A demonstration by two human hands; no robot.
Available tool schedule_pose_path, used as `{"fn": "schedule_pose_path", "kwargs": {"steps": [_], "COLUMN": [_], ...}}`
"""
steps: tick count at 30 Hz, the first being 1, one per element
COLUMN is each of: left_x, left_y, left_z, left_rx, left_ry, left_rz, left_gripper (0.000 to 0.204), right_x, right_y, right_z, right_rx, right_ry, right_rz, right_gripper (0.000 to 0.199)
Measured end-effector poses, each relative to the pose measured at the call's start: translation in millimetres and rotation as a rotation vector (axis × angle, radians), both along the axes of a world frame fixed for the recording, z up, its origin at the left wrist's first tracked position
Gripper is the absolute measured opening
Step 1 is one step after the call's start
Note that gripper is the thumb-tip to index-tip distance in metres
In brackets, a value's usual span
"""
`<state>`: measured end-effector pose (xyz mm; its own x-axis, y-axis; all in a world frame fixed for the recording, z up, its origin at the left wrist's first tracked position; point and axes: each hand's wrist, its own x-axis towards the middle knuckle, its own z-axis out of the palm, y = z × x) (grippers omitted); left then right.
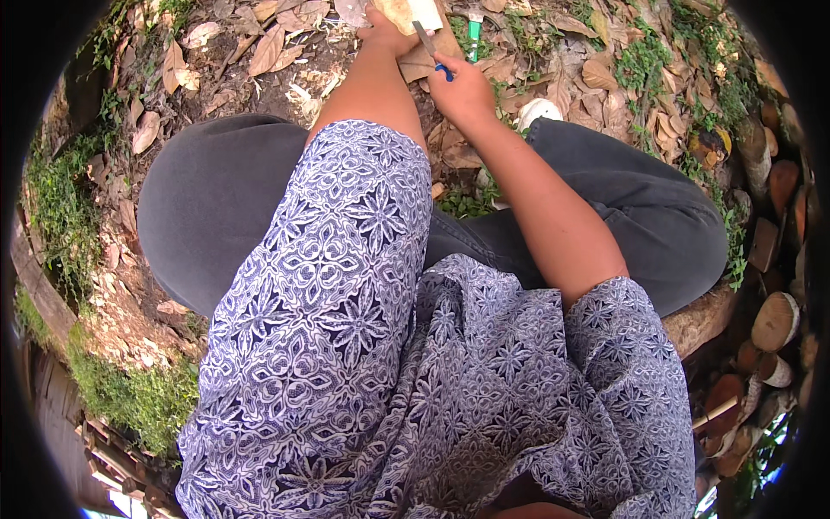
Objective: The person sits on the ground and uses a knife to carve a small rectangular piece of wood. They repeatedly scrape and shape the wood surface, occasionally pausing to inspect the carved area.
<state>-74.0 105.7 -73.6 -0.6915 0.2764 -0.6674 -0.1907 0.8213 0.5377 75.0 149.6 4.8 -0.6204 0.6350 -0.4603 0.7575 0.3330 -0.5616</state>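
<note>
At the top edge, my left hand (pixel 387 35) grips a pale yellow-and-white piece (pixel 399 12); its upper part is cut off by the picture, so I cannot tell its kind. My right hand (pixel 467 91) is closed round the blue handle of a knife (pixel 424 40). The grey blade points up and left, its tip close to the pale piece; whether they touch is unclear. Beneath both hands lies a flat brown board (pixel 448 50). Just right of it rests a green tube with a white end (pixel 474 38).
Dry leaves (pixel 270 50) and pale shavings (pixel 304 104) litter the ground. A rounded white object (pixel 538 112) sits beside my bent right knee (pixel 640 190). Cut logs (pixel 775 322) are stacked at the right, and green plants (pixel 130 389) grow at the left.
</note>
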Motion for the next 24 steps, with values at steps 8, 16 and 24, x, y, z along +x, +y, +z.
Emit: {"fn": "schedule_pose_path", "kwargs": {"steps": [8, 16, 24], "left_x": [-1.9, -2.6, -3.2], "left_y": [1.5, 3.8, 8.0], "left_z": [-32.1, -26.9, -31.9], "left_rx": [-0.025, 0.031, 0.003], "left_ry": [0.033, -0.004, -0.018], "left_rz": [-0.005, 0.102, 0.080], "left_gripper": [0.125, 0.128, 0.127], "right_x": [-5.0, -5.8, 0.4], "right_y": [-6.8, -8.0, 9.1], "right_z": [-15.9, -21.2, -24.8], "right_rx": [0.061, 0.076, -0.092], "right_ry": [0.061, 0.107, 0.121], "right_rz": [-0.055, -0.031, -0.037], "right_gripper": [0.045, 0.044, 0.045]}}
